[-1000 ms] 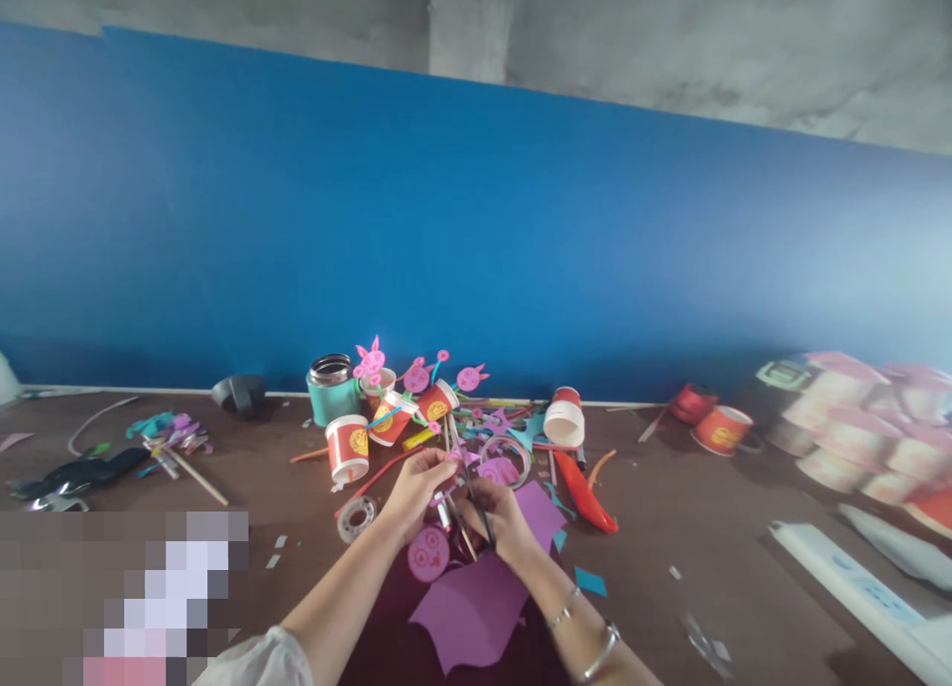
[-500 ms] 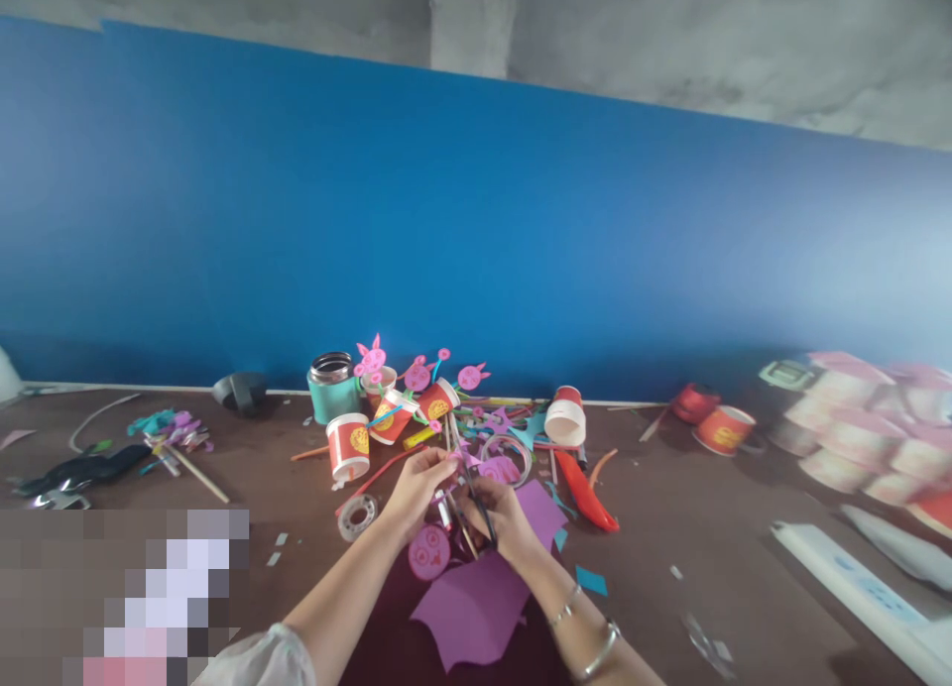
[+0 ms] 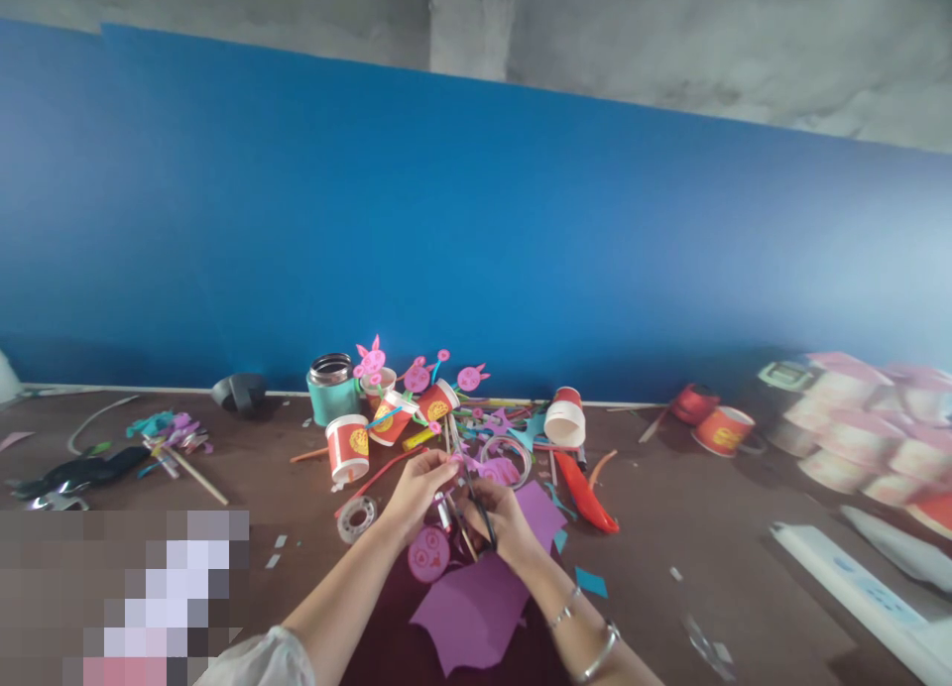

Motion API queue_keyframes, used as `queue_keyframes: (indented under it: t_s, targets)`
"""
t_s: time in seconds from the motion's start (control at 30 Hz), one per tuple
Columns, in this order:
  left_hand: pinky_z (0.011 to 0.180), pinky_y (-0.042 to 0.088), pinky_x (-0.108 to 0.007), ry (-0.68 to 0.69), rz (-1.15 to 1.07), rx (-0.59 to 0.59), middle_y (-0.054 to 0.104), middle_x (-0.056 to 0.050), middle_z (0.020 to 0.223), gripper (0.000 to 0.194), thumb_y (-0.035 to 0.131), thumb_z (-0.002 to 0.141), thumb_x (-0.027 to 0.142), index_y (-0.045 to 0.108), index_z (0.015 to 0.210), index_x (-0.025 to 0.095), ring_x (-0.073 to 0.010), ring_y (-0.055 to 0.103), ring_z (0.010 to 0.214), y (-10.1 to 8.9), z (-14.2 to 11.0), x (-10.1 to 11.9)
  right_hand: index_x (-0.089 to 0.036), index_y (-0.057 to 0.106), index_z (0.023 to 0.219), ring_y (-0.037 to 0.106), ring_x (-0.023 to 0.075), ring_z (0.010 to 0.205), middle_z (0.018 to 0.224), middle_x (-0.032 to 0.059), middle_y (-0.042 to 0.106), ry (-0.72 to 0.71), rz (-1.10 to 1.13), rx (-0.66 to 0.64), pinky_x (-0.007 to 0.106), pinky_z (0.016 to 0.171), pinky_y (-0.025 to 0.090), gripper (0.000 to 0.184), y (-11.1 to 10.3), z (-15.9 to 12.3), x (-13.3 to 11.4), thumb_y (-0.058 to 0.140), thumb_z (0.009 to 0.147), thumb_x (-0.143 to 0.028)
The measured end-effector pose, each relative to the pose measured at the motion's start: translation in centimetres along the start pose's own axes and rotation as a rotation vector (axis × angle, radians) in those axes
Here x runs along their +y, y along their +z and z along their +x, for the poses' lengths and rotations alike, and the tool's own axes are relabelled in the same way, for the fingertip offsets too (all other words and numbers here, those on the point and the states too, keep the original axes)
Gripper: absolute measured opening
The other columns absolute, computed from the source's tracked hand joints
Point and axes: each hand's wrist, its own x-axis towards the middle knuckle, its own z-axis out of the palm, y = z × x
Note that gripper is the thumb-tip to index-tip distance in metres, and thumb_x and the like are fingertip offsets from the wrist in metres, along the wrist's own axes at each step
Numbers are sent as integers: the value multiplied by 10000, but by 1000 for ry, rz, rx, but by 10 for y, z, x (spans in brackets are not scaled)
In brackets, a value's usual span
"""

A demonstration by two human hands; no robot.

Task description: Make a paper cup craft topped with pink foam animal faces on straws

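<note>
1. Little differs from half a second ago: the left grip (image 3: pixel 417 488) pinches a pink paper piece (image 3: pixel 471 458) by the blades, the right grip (image 3: pixel 506 517) wraps the scissors (image 3: pixel 485 523); cutting seems paused.
2. At 10 o'clock from the hands, a teal flask (image 3: pixel 332 402) stands uncapped on the desk (image 3: pixel 654 547), contents hidden.
3. Nearer, toward 9 o'clock, a red cup (image 3: pixel 346 450) hides its inside.

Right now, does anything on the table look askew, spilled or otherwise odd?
Yes, mildly: two red paper cups tilt to the right of the open turquoise flask, and pale scraps lie strewn on the brown tabletop. The scraps may be offcuts, given the scissors in the right hand. No spill is visible.
</note>
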Motion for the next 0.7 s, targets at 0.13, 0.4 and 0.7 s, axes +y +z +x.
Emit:
queue_keyframes:
  t_s: [0.13, 0.4, 0.7]
  targets:
    - [511, 346, -176, 13, -11, -7, 607, 21, 559, 294, 765, 595, 363, 585, 644, 136, -64, 496, 507, 0, 0, -1, -148, 559, 677, 414, 62, 315, 406, -70, 473, -18, 0, -11, 168, 322, 323, 306, -1, 0, 0, 749, 601, -376]
    - [481, 323, -175, -22, 25, -7, 612, 13, 540, 295, 761, 597, 366, 579, 640, 138, -74, 520, 493, 0, -1, -1, -146, 569, 713, 422, 60, 343, 447, -60, 503, -31, 28, -11, 170, 342, 345, 325, 1, 0, 1, 762, 592, -378]
    - [486, 340, -179, -13, -13, 0, 600, 14, 535, 277, 764, 586, 340, 579, 620, 137, -70, 499, 481, -1, 0, -1, -130, 592, 713, 409, 62, 309, 407, -63, 481, -3, -2, -4, 172, 316, 337, 354, -1, 1, 1, 754, 591, -421]
